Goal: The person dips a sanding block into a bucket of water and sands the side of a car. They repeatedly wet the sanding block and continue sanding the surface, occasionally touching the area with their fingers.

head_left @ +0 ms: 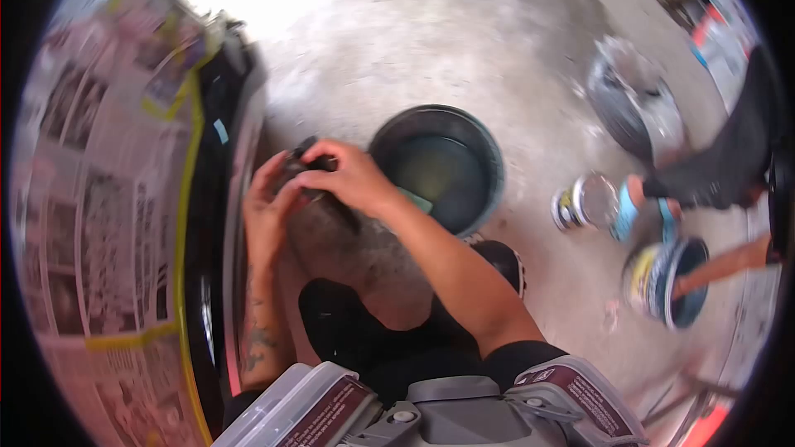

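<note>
Both hands meet at the left of the middle, over the floor beside a dark panel. Between my left hand [267, 199] and my right hand [352, 178] is a small dark piece [325, 163], pinched by the fingers of both. Blur and the fingers hide its exact kind. Just right of my right hand stands a black bucket [495, 170] with cloudy water in it. A pale green piece [416, 200] shows inside the bucket near its front wall, partly behind my right forearm.
Newspaper [99, 199] edged with yellow tape [192, 199] covers the large body at left. At right, a co-worker's arm [725, 271] reaches into a white bucket [650, 277]. Another tub [571, 203], blue footwear [627, 211] and a plastic-wrapped bundle [633, 108] are nearby.
</note>
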`<state>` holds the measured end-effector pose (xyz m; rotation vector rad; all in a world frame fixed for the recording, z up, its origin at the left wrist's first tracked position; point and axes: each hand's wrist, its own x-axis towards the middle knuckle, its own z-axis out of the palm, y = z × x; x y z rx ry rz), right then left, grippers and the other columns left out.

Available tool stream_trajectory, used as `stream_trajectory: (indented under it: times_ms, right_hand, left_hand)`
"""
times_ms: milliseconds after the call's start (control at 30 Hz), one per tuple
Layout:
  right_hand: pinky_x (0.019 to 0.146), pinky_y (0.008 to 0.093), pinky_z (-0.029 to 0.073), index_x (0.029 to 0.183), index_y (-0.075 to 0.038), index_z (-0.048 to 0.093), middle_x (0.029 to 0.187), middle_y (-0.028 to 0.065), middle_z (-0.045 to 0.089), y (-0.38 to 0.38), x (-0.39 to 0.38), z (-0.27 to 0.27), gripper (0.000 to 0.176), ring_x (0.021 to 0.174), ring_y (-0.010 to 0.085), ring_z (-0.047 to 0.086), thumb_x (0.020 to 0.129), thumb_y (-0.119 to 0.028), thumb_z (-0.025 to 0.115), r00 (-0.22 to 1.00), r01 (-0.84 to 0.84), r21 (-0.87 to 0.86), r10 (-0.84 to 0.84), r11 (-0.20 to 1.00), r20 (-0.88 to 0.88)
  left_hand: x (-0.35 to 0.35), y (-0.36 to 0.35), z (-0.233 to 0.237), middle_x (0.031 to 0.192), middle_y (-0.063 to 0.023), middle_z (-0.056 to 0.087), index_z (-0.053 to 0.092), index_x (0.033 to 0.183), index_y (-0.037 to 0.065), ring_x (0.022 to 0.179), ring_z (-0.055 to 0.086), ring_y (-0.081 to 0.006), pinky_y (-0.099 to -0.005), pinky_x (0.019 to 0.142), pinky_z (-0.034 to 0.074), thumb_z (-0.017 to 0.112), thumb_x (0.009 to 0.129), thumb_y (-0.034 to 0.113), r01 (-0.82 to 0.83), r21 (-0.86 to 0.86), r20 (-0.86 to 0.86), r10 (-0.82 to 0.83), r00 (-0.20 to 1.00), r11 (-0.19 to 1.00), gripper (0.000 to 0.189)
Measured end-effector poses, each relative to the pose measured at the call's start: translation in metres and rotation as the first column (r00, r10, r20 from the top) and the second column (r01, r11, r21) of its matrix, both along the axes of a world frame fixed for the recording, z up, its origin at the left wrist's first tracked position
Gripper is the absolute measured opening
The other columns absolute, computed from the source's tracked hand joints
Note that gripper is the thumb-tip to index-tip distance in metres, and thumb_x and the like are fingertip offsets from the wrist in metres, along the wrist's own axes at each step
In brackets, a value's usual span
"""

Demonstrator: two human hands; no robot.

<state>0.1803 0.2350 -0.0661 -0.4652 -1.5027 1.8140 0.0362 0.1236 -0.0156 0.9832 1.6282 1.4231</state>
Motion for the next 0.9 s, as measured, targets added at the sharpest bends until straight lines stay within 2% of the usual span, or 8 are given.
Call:
stream_trajectory:
  times_ms: [333,400,433,467,533,633,767,900]
  right_hand:
    - [0.076,0.0351,0.050,0.114,-0.011,0.070,0.091,0.0048,0.066,0.124,0.063,-0.066,0.028,0.088,0.0166,0.062,0.090,-0.021,0.059,0.849,-0.115,-0.177,0.189,0.978,0.494]
    - [0.075,0.0447,0.056,0.092,-0.007,0.072,0.093,0.0140,0.072,0.163,0.077,-0.149,0.022,0.083,0.0317,0.069,0.093,-0.019,0.053,0.449,-0.478,0.189,0.054,0.858,0.892]
    - [0.083,0.0469,0.057,0.095,-0.006,0.076,0.107,0.0187,0.073,0.154,0.063,-0.148,0.026,0.097,0.0384,0.071,0.093,-0.018,0.053,0.106,-0.935,0.154,-0.165,0.318,0.981]
    - [0.093,0.0458,0.055,0.109,-0.006,0.077,0.119,0.0194,0.071,0.135,0.066,-0.147,0.031,0.112,0.0375,0.069,0.093,-0.019,0.054,-0.168,-0.405,-0.127,0.063,0.906,0.984]
    - [0.102,0.0445,0.052,0.118,-0.004,0.075,0.132,0.0214,0.066,0.134,0.084,-0.257,0.034,0.123,0.0354,0.064,0.092,-0.016,0.056,-0.277,-0.610,-0.156,-0.025,0.777,0.960]
    - [0.093,0.0456,0.056,0.117,0.001,0.072,0.128,0.0238,0.067,0.095,0.106,-0.384,0.032,0.109,0.0344,0.070,0.090,-0.013,0.060,-0.199,-0.767,0.022,-0.270,0.641,0.942]
    - [0.071,0.0461,0.061,0.122,-0.007,0.071,0.118,0.0152,0.071,0.115,0.078,-0.222,0.033,0.083,0.0290,0.072,0.094,-0.018,0.059,-0.276,-0.372,-0.481,0.401,0.794,0.874]
    - [0.064,0.0393,0.056,0.108,-0.005,0.073,0.086,0.0165,0.072,0.144,0.067,-0.097,0.026,0.072,0.0240,0.071,0.084,-0.014,0.068,0.079,-0.599,0.043,0.005,0.799,0.997]
  left_hand:
    - [-0.046,-0.154,0.085,0.141,-0.0190,0.060,0.061,0.135,0.002,0.132,0.057,-0.0365,-0.0446,0.111,0.045,0.074,0.081,-0.004,-0.087,-0.112,-0.951,-0.081,0.300,0.990,0.056]
    - [-0.059,-0.179,0.082,0.142,-0.0190,0.059,0.063,0.131,0.004,0.134,0.055,-0.0384,-0.0489,0.112,0.043,0.076,0.078,-0.004,-0.052,-0.235,-0.947,-0.216,0.237,0.971,0.056]
    - [-0.058,-0.186,0.084,0.142,-0.0187,0.059,0.064,0.130,0.004,0.135,0.054,-0.0385,-0.0508,0.113,0.042,0.077,0.076,-0.003,-0.061,-0.283,-0.946,-0.268,0.182,0.957,0.056]
    - [-0.057,-0.192,0.085,0.143,-0.0185,0.058,0.065,0.129,0.004,0.136,0.053,-0.0385,-0.0527,0.114,0.041,0.078,0.074,-0.002,-0.061,-0.330,-0.938,-0.320,0.130,0.942,0.057]
    - [-0.061,-0.197,0.080,0.145,-0.0176,0.057,0.066,0.127,0.005,0.138,0.051,-0.0387,-0.0567,0.115,0.037,0.081,0.069,0.003,-0.056,-0.354,-0.932,-0.346,0.109,0.934,0.060]
    - [-0.066,-0.200,0.075,0.146,-0.0225,0.055,0.061,0.133,0.003,0.140,0.048,-0.0462,-0.0587,0.117,0.032,0.078,0.078,0.006,-0.038,-0.357,-0.926,-0.348,0.143,0.933,0.058]
    - [-0.069,-0.199,0.076,0.144,-0.0222,0.057,0.062,0.131,0.002,0.138,0.050,-0.0443,-0.0576,0.116,0.034,0.079,0.077,0.012,-0.029,-0.357,-0.926,-0.350,0.144,0.934,0.058]
    - [-0.067,-0.197,0.078,0.140,-0.0206,0.061,0.066,0.126,0.003,0.135,0.055,-0.0395,-0.0560,0.115,0.036,0.082,0.070,0.014,-0.022,-0.318,-0.937,-0.311,0.156,0.948,0.059]
